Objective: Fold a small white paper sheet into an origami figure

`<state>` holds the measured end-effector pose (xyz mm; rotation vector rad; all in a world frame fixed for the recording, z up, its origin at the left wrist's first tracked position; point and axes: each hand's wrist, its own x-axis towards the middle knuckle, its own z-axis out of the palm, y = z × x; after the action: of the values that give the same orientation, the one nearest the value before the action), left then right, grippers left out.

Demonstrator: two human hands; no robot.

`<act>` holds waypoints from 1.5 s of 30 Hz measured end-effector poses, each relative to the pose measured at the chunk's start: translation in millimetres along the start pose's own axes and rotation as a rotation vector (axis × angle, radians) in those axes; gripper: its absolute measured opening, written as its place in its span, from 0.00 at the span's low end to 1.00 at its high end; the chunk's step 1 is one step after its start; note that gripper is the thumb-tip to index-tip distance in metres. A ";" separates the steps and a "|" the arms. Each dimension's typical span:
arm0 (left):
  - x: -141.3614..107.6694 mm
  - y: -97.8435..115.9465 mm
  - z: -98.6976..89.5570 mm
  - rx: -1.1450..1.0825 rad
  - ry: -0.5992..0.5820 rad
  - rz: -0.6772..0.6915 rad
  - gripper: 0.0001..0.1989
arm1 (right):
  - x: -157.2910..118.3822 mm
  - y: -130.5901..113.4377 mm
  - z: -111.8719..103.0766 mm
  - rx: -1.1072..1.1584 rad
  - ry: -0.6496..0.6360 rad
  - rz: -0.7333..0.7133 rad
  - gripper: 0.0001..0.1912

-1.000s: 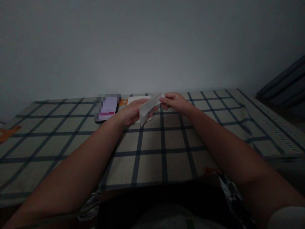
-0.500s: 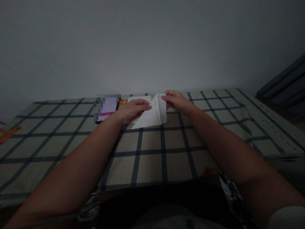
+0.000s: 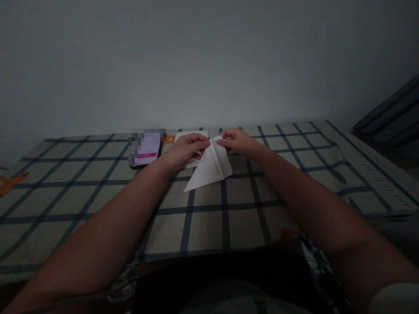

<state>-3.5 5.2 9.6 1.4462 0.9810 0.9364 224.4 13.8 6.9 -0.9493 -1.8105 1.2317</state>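
- A dark-framed phone with a lilac screen [image 3: 151, 144] lies left of the hands.
- A flat white rectangular sheet [image 3: 193, 164] is partly covered by the left hand [image 3: 187, 151].
- Left fingertips and right hand [image 3: 238, 141] pinch the top of a creased, pointed white paper [image 3: 209, 169], above a beige cloth with dark blue checks [image 3: 207, 229].

In dim light, a plain grey wall [image 3: 209, 61] rises beyond the fingers [image 3: 198, 138]; a checked cloth [image 3: 209, 222] spreads beneath them, and a dark striped shape [image 3: 393, 107] stands well to their right.
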 end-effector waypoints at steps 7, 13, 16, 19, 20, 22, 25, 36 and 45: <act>0.4 -1.6 0.8 0.071 0.030 0.004 0.14 | 0.0 -3.9 1.3 0.021 -0.039 0.003 0.13; -4.2 1.0 5.5 0.067 0.017 -0.017 0.11 | -1.6 -7.9 2.0 -0.093 -0.017 -0.033 0.15; -5.0 1.6 7.4 0.055 0.029 -0.011 0.11 | -2.0 -6.9 2.8 -0.087 -0.024 -0.035 0.15; -7.0 4.2 10.4 0.073 0.039 -0.034 0.10 | -1.4 -6.2 5.3 -0.027 -0.033 -0.049 0.13; -8.1 5.5 11.6 0.077 0.040 -0.041 0.10 | -1.0 -6.4 6.3 -0.007 -0.036 -0.051 0.13; -10.4 8.2 13.8 0.084 0.037 -0.046 0.11 | -0.4 -7.5 8.1 0.016 -0.038 -0.045 0.12; -13.1 11.3 16.1 0.086 0.036 -0.046 0.12 | 0.0 -10.6 9.6 0.021 -0.038 -0.032 0.12; -14.5 12.1 18.3 0.126 0.066 0.006 0.07 | -1.8 -6.9 7.3 -0.017 -0.032 0.013 0.15; -14.7 12.1 16.6 0.174 0.072 -0.011 0.09 | -3.3 -12.4 8.2 -0.049 -0.020 0.023 0.13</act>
<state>7.8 -14.9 19.8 1.5591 1.1461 0.9190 216.7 4.3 16.0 -0.9911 -1.8579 1.2204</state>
